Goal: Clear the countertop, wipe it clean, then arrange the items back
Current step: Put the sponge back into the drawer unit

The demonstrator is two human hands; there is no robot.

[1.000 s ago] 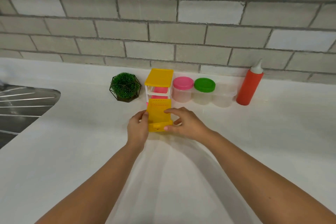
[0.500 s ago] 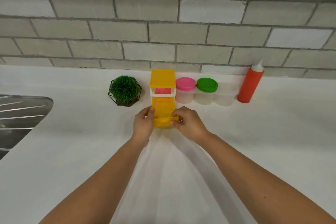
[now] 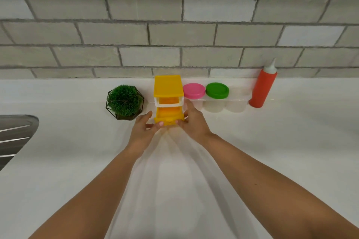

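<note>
The yellow drawer unit stands at the back of the white surface, against the tiled wall. Its lower drawer juts partway out, with the left hand and right hand pinching its front corners. A potted plant crowds the left side. A pink-lidded jar, green-lidded jar and red squeeze bottle line the right.
</note>
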